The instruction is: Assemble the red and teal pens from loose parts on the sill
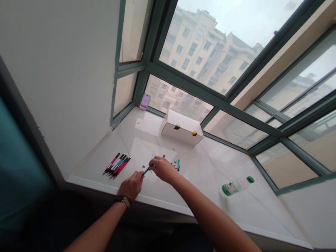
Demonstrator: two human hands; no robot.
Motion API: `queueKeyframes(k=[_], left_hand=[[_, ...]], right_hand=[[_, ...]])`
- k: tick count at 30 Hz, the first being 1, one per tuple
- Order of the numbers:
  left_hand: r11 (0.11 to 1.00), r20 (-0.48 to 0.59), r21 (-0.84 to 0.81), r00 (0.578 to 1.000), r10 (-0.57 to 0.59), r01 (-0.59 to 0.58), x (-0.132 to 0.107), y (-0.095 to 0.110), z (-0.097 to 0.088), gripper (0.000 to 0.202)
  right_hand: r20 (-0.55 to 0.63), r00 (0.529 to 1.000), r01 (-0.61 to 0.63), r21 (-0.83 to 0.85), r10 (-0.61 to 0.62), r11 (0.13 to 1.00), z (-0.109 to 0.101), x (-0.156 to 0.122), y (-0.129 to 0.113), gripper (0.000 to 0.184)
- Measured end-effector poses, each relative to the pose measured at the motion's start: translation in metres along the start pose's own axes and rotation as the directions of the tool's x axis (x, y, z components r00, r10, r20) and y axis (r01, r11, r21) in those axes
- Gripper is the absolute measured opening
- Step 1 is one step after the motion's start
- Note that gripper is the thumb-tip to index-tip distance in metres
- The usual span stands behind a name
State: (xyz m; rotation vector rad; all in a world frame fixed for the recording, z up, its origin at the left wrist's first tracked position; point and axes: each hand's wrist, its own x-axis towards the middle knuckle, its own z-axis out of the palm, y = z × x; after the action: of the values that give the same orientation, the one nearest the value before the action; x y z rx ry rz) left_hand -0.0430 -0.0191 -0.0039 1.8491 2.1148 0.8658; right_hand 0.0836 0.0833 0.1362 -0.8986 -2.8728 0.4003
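My right hand (pixel 163 169) grips a slim dark pen with a teal section (pixel 147 171) above the white marble sill (pixel 165 193). The pen's lower end reaches toward my left hand (pixel 131 186), whose fingers lie close to it; at this size I cannot tell whether they hold it. To the left of my hands, several black, pink and teal pens (pixel 117 165) lie side by side on the sill. Some small dark pen parts (pixel 173 164) and a short teal piece (pixel 178 165) lie just beyond my right hand.
A white box (pixel 181 128) with dark and yellow marks stands at the sill's far side, near the window frame (pixel 212 108). A green-labelled plastic bottle (pixel 235 186) lies on the right. A purple object (pixel 144 102) stands in the far corner. A white wall (pixel 53 75) rises on the left.
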Motion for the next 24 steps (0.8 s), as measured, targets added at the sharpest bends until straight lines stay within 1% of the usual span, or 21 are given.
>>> queueKeyframes(k=[7,13,16,18,20,24], left_hand=[[1.0,0.0,0.003,1.0,0.017,-0.017,0.0,-0.005,0.006,0.039],[0.999,0.0,0.001,0.999,0.047,-0.047,0.0,-0.008,0.01,0.038],[0.998,-0.002,0.0,0.998,0.059,-0.059,0.0,-0.007,0.01,0.038],[0.999,-0.001,-0.007,0.999,0.044,-0.044,0.0,-0.006,0.009,0.038],[1.0,0.004,-0.017,1.0,0.024,-0.024,0.0,-0.004,0.008,0.037],[1.0,0.005,-0.004,1.0,0.03,-0.03,-0.001,-0.002,0.004,0.037]], right_hand=[[-0.009,1.0,-0.022,0.002,0.022,1.0,-0.002,0.005,-0.003,0.01],[0.022,1.0,-0.016,-0.011,0.016,1.0,-0.004,0.007,-0.003,0.008],[0.022,0.998,-0.05,-0.04,0.051,0.998,-0.004,0.007,-0.001,0.007],[0.03,0.996,-0.079,-0.061,0.081,0.995,-0.004,0.007,0.002,0.008],[0.03,0.994,-0.105,-0.084,0.107,0.991,-0.004,0.007,0.005,0.015],[0.028,0.984,-0.169,-0.137,0.175,0.976,0.0,0.003,0.011,0.042]])
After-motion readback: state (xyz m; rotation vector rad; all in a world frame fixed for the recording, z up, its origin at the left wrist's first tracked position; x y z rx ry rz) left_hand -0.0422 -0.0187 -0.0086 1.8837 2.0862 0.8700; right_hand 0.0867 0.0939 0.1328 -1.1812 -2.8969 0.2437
